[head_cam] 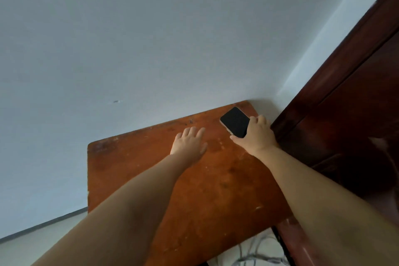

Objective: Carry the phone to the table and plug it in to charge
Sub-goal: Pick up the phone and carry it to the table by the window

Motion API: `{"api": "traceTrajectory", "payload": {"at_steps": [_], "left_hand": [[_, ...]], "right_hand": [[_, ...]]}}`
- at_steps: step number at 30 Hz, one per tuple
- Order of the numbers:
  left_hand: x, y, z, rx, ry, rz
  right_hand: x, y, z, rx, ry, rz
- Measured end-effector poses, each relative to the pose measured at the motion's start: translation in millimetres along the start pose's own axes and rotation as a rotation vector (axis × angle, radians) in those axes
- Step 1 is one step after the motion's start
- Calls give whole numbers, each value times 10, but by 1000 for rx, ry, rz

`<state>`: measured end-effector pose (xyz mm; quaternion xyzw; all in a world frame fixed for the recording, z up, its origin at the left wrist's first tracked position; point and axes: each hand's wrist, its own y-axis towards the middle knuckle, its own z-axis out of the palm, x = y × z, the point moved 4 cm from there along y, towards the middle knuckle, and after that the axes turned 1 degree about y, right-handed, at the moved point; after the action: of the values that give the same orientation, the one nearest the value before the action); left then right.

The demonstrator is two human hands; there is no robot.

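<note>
A phone (235, 121) with a dark screen and a pale metal edge lies at the far right corner of an orange-brown wooden table (216, 190). My right hand (255, 135) grips its near end, thumb on the left edge and fingers curled over the right. Flat on the tabletop to the left lies my left hand (190, 141), fingers spread and holding nothing. No plug or cable end shows on the table.
A grey-white wall (151, 39) runs behind the table. Dark red-brown wooden furniture (345, 103) stands tight against the table's right side. Pale cables (257, 252) lie on the floor below the table's near right edge. Light floor (32, 242) shows at lower left.
</note>
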<state>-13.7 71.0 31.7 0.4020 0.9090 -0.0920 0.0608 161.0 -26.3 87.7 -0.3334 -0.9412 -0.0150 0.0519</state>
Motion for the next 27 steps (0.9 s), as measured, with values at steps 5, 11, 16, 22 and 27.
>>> {"api": "traceTrajectory", "payload": {"at_steps": [5,11,16,22,27], "left_hand": [[559,-354,-346,-92,10,-116],[1406,-1262,-648,-199,-9,-319],[2210,-2618,-673,-227,12,-514],[2983,-4528,-701,-203,53,-703],[3550,-6076,-811,-219,114,-924]], "right_hand": [[698,-79,-112,-45,56,-168],[1888,-435,-166,-54,48,-399],[3071,-1319,-87,-40,50,-626],[4410,-2644,64,26,107,-852],[5523,-3737,163,80,125,-1075]]}}
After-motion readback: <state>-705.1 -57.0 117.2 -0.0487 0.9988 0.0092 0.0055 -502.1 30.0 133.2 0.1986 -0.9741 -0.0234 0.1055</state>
